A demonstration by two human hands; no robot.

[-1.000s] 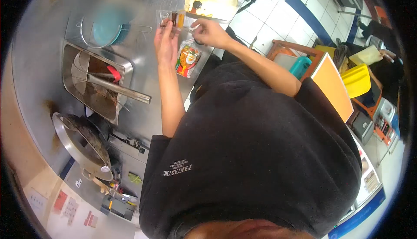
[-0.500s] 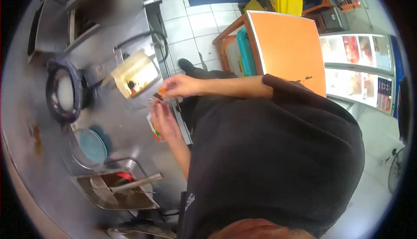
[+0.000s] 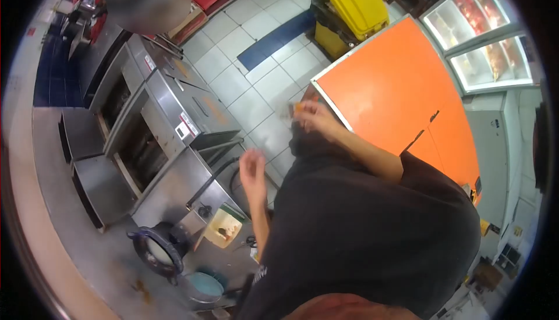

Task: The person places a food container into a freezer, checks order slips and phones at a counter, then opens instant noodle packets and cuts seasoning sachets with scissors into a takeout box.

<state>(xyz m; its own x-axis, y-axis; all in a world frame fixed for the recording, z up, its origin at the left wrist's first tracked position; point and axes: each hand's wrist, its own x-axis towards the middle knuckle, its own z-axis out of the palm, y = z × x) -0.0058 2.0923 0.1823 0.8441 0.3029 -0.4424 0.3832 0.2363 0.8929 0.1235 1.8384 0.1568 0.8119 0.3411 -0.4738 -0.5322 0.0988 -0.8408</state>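
My right hand (image 3: 315,116) is closed on a small orange-and-clear sachet (image 3: 299,107), blurred by motion, beside the orange table's corner. My left hand (image 3: 253,167) is raised over the floor near the counter edge, its fingers loosely apart and slightly blurred, with nothing visible in them. Below it on the steel counter sits an open cream-coloured box (image 3: 223,227) with dark bits inside. A small part of a packet (image 3: 254,253) shows beside my left forearm.
A dark pan (image 3: 157,252) and a teal bowl (image 3: 205,286) are on the counter. Steel fryer-like units (image 3: 169,107) stand at the left. The orange-topped table (image 3: 372,87) is at the right, with a yellow-lidded bin (image 3: 356,6) behind it. A blurred patch hides something at the top.
The view has swung away from the sink toward the floor and orange table. My hands have parted; the sachet is now in my right hand, away from the counter.
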